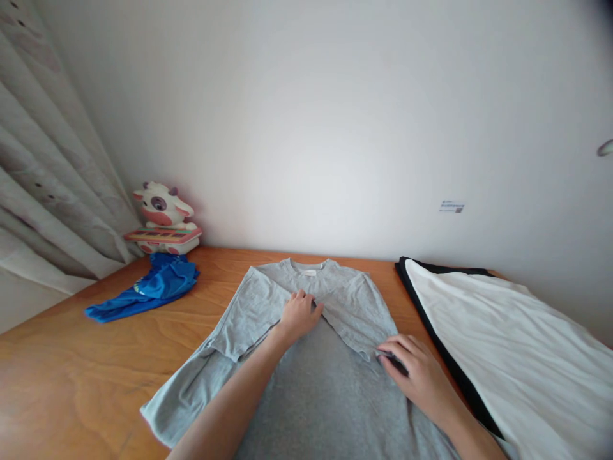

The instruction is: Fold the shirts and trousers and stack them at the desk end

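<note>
A grey T-shirt (330,383) lies spread on the wooden table, its collar toward the wall and both sleeves folded inward over the body. Near the middle of the chest, my left hand (299,314) rests on the cloth beside the inner end of the right-side sleeve; its fingers are bent downward and the thumb stands apart. My right hand (416,367) has its fingertips and thumb closed around the lower edge of that same sleeve, by the shirt's right side. The shirt's bottom part runs out of view below.
A white garment (507,332) lies over a black one (447,345) at the right. A blue garment (158,284) is bunched at the back left, before a toy cow with a keyboard (165,220). The table (71,377) meets a white wall; a curtain (52,160) hangs left.
</note>
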`<action>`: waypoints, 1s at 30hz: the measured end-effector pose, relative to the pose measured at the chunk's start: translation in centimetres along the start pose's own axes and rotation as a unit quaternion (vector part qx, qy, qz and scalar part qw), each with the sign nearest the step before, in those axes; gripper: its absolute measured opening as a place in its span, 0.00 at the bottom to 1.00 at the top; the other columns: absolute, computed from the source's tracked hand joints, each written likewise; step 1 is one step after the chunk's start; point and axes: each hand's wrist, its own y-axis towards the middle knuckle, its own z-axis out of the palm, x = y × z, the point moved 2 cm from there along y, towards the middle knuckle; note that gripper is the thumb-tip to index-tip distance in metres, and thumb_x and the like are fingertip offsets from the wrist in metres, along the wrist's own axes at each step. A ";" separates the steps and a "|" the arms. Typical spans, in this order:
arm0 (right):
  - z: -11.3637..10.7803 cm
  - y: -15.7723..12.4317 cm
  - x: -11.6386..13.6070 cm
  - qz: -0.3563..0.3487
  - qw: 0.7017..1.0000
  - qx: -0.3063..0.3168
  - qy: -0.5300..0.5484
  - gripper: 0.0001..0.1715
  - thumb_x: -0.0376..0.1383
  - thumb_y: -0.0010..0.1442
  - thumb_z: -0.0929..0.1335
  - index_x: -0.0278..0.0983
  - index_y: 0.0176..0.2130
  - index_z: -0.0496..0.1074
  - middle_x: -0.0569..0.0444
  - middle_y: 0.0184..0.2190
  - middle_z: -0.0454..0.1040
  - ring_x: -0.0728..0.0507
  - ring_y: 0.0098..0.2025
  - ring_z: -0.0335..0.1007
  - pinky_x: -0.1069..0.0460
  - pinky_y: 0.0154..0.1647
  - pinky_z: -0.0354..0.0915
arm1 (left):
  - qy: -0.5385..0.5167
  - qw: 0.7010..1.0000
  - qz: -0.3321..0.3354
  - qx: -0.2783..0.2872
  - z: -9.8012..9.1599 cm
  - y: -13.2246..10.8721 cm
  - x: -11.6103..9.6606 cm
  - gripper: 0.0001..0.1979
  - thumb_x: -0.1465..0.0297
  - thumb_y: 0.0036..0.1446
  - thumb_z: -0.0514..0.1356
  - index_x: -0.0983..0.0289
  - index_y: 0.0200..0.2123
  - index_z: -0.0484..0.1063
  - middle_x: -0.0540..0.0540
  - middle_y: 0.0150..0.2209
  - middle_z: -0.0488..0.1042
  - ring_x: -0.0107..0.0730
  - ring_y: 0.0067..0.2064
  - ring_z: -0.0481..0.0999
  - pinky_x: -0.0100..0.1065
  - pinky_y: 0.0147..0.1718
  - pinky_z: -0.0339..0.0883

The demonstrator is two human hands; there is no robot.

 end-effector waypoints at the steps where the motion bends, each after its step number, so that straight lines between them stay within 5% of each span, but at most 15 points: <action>1: -0.1 0.0 0.0 -0.001 1.000 -0.007 0.002 0.08 0.38 0.67 0.66 0.45 0.41 0.76 0.52 0.38 0.78 0.40 0.41 0.76 0.44 0.44 0.72 | -0.011 1.000 -0.018 -0.002 0.6 0.6 -0.6 0.17 0.57 0.65 0.58 0.64 0.45 0.78 0.65 0.48 0.77 0.53 0.54 0.76 0.46 0.54 0.68; 5: -0.3 0.1 0.3 0.000 1.000 -0.023 0.004 0.09 0.39 0.69 0.64 0.45 0.42 0.75 0.52 0.37 0.78 0.40 0.40 0.76 0.45 0.43 0.71 | -0.059 0.997 -0.041 0.000 1.5 2.7 -1.4 0.10 0.63 0.62 0.62 0.63 0.41 0.76 0.63 0.44 0.79 0.50 0.50 0.79 0.43 0.50 0.70; 13: 0.1 0.1 0.3 -0.026 0.999 0.023 0.005 0.10 0.35 0.67 0.65 0.45 0.44 0.76 0.53 0.39 0.78 0.40 0.41 0.75 0.44 0.44 0.70 | -0.187 0.980 -0.054 0.042 -0.3 3.7 1.1 0.12 0.67 0.58 0.66 0.65 0.44 0.73 0.53 0.31 0.81 0.33 0.31 0.81 0.29 0.31 0.72; 16: 0.2 0.1 0.4 -0.042 0.999 0.027 -0.002 0.11 0.34 0.67 0.65 0.46 0.44 0.76 0.53 0.38 0.78 0.40 0.40 0.75 0.44 0.44 0.70 | -0.190 0.979 -0.051 0.050 -0.4 3.7 1.6 0.10 0.69 0.50 0.71 0.65 0.36 0.76 0.53 0.31 0.82 0.35 0.32 0.82 0.31 0.34 0.73; 20: 0.0 0.1 0.6 -0.053 0.999 0.006 -0.011 0.10 0.36 0.69 0.65 0.46 0.46 0.75 0.52 0.39 0.77 0.41 0.41 0.75 0.45 0.44 0.69 | -0.172 0.983 -0.051 0.026 -0.5 3.7 1.7 0.10 0.66 0.57 0.66 0.65 0.39 0.77 0.56 0.38 0.83 0.35 0.39 0.82 0.31 0.38 0.73; 25: 0.2 0.1 0.8 -0.060 0.997 0.038 -0.006 0.08 0.34 0.68 0.66 0.44 0.44 0.75 0.53 0.39 0.76 0.42 0.41 0.74 0.46 0.44 0.68 | -0.102 0.993 -0.046 0.047 -1.0 2.7 2.0 0.06 0.70 0.54 0.65 0.64 0.37 0.78 0.54 0.32 0.81 0.36 0.36 0.81 0.32 0.37 0.72; 30: 0.2 0.2 1.2 -0.044 0.997 0.060 0.003 0.08 0.32 0.67 0.66 0.43 0.43 0.75 0.53 0.38 0.75 0.42 0.41 0.73 0.46 0.44 0.68 | -0.019 0.999 -0.012 0.031 -1.0 3.3 -0.4 0.20 0.76 0.50 0.64 0.63 0.48 0.76 0.60 0.47 0.79 0.46 0.51 0.78 0.40 0.51 0.69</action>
